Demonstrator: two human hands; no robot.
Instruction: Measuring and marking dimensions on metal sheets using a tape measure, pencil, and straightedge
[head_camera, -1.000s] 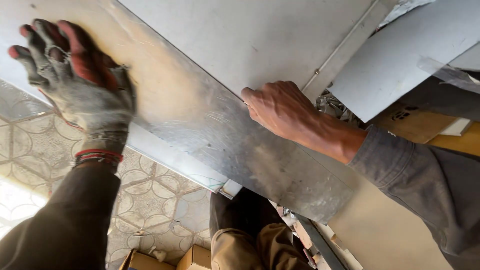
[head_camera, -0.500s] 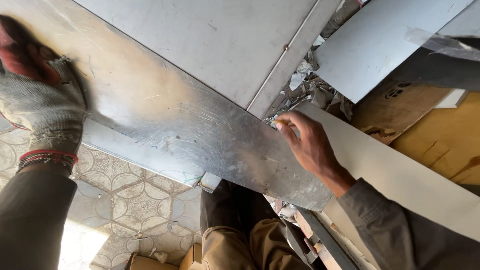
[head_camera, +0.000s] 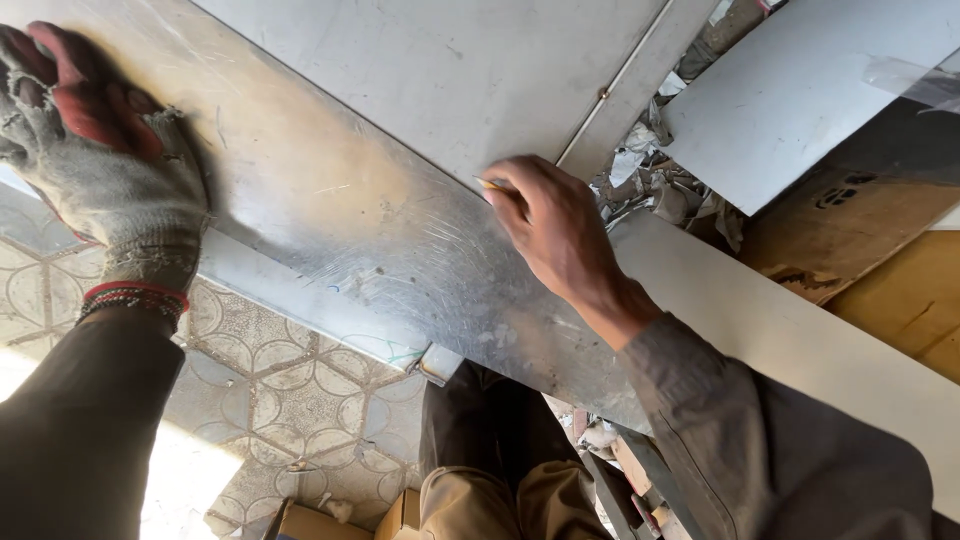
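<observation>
A long, scratched strip of sheet metal (head_camera: 340, 210) runs diagonally across the view. My left hand (head_camera: 100, 160), in a grey knit glove with red fingertips, presses flat on its left end. My bare right hand (head_camera: 555, 225) rests on the strip near its upper edge and pinches a thin pencil (head_camera: 487, 184), whose tip touches the metal. Behind the strip lies a larger grey metal sheet (head_camera: 450, 70) with a folded seam (head_camera: 620, 85).
Another pale sheet (head_camera: 800, 90) leans at the upper right above brown cardboard (head_camera: 870, 230). Metal scraps (head_camera: 650, 185) are piled between the sheets. Below are a patterned tile floor (head_camera: 270, 400), my legs (head_camera: 500, 470) and small cardboard boxes (head_camera: 330, 520).
My right hand has slid left and up along the strip's edge with the pencil. My gloved left hand has stayed pressed on the strip's left end as the view shifted.
</observation>
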